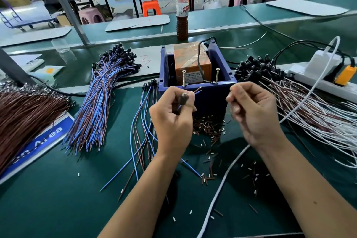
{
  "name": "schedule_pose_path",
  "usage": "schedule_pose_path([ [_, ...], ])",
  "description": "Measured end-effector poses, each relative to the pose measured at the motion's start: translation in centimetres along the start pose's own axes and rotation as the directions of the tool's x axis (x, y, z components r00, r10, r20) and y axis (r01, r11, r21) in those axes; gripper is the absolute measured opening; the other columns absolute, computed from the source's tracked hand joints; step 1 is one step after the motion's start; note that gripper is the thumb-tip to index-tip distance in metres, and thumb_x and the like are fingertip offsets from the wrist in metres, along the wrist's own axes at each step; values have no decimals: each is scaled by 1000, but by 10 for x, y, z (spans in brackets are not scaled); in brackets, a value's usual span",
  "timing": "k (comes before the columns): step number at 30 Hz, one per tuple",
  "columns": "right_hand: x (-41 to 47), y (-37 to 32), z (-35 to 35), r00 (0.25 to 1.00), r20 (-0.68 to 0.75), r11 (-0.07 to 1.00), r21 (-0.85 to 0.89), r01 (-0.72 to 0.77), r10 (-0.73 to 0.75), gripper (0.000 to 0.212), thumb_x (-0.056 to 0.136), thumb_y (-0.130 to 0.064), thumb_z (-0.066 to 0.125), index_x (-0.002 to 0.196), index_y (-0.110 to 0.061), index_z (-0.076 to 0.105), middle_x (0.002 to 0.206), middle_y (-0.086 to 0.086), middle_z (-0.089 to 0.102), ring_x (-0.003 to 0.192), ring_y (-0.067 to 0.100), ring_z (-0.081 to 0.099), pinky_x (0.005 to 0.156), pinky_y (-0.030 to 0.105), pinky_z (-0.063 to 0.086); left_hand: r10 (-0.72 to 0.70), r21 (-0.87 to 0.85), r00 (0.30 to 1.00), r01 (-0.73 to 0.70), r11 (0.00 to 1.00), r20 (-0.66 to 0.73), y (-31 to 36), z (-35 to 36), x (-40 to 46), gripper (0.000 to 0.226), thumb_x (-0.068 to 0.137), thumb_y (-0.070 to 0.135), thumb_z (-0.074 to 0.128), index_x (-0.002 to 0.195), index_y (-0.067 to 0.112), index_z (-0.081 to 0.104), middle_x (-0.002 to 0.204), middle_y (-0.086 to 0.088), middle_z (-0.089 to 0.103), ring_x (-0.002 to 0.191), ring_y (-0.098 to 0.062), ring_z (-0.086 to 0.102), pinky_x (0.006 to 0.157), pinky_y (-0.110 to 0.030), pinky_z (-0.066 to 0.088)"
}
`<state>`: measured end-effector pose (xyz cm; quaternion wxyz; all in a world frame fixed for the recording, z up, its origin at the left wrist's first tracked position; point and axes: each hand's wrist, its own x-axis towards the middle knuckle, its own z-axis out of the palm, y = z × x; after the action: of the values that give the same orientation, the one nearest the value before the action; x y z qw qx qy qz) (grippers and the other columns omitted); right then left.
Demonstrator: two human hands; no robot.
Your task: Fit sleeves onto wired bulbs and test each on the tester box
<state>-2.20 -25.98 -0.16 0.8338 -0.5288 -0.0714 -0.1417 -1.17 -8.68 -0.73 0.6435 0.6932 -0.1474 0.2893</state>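
My left hand [172, 114] grips a wired bulb [184, 99], its dark head by my thumb and its brown and blue wire ends [198, 90] pointing toward the tester box [195, 75]. The box is blue, holds an orange unit and has two upright screws [183, 78] at its front rim. My right hand [251, 108] hovers right of the box with fingers curled and fingertips pinched; whatever it pinches is too small to see. Loose brown and white sleeves [208, 127] lie piled in front of the box.
A blue-and-brown wired bulb bundle [100, 102] lies left of the box, a brown wire heap [23, 114] far left, white-wired bulbs [301, 98] right. A power strip [316, 79], white cable [228, 176] and bottle [182, 13] are nearby. Several separate wired bulbs [143, 121] lie beside my left hand.
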Motion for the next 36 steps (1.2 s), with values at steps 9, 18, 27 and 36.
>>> schedule_pose_path([
  [9,-16,17,31,987,130,994,-67,-82,90,17,83,-23,75,98,-24,83,70,3,67,51,9,52,38,19,38,-66,-121,996,74,990,67,6,12,-10,18,100,15,66,83,13,63,64,-5,65,50,-25,64,44,-37,52],
  [18,-12,16,29,993,51,995,7,-103,103,16,76,-30,78,88,-20,82,66,4,62,47,6,47,36,15,33,-55,-59,995,60,996,89,8,15,-12,18,100,15,65,82,13,65,71,-1,69,63,-24,67,56,-40,56],
  [27,-5,7,18,1000,-12,999,42,29,-28,13,108,-16,51,96,-12,55,91,8,73,48,13,49,39,19,33,182,193,960,-141,971,-214,5,10,-6,15,101,14,66,87,9,71,84,0,64,67,-15,56,56,-28,43],
  [36,2,15,24,817,-72,578,-742,339,-571,12,103,-17,64,93,-13,70,72,-9,67,66,10,67,62,26,53,-51,101,936,91,991,-347,1,10,-4,12,101,14,65,102,15,77,76,5,68,63,-17,58,60,-35,48],
])
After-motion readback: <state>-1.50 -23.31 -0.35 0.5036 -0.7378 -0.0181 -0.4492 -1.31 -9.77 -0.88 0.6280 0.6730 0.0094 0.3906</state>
